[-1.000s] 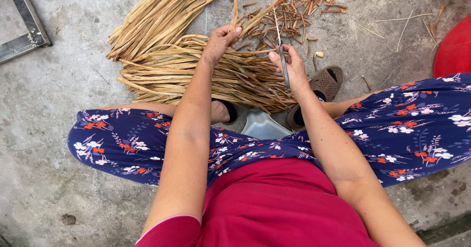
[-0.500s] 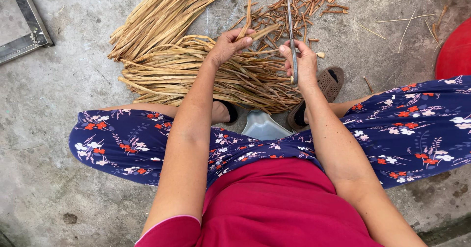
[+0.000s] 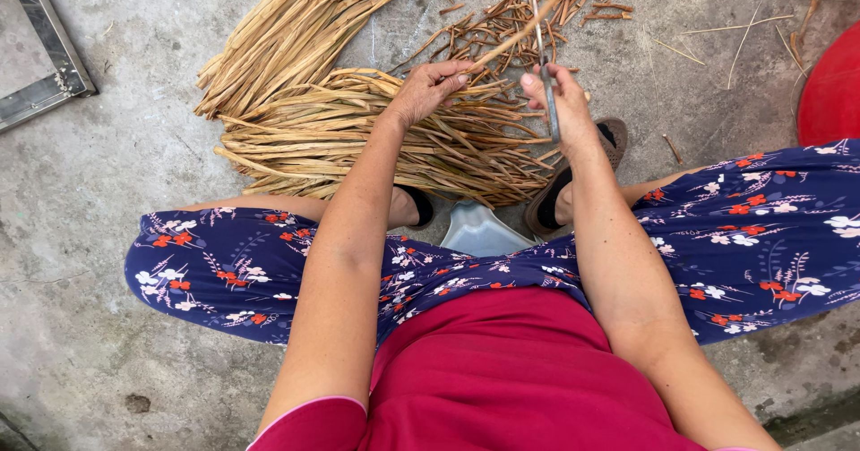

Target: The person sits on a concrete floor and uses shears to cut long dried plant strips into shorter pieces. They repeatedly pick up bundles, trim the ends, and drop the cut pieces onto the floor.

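Seen from above: a person squats on a bare concrete floor (image 3: pixel 81 263), knees spread, in navy floral trousers (image 3: pixel 224 263) and a red top (image 3: pixel 511 370), working dried plant stalks.

Biggest thing in front is the heap of long tan stalks (image 3: pixel 296 48), fanned out from upper centre toward the left, w/ a second, flatter layer (image 3: pixel 358 137) lying crosswise just ahead of the feet. That heap looks like most of the work left, my guess. Beyond the hands, top centre-right, a scatter of short brownish cut pieces (image 3: pixel 537 12) lies on the concrete; it is much smaller than the heap, so I'd judge the job early to mid-way.

Left hand (image 3: pixel 428 88) is closed, pinching one long stalk (image 3: pixel 528 25) that slants up to the right. Right hand (image 3: pixel 560 102) is wrapped around a thin grey metal blade (image 3: pixel 548 102), prob. a knife or scissors, can't tell which; it meets the stalk just above the hand.

Room & edges: a metal frame (image 3: pixel 45 66) sits at the left edge, well apart from the heap. A red rounded object (image 3: pixel 833 93) is cut off by the right edge, near the right knee. A sandal (image 3: pixel 614 142) on the right foot touches the stalk layer. A pale plastic piece (image 3: pixel 479 231) lies between the feet. Open concrete shows at far left & upper right; the ground straight ahead is crowded w/ stalks
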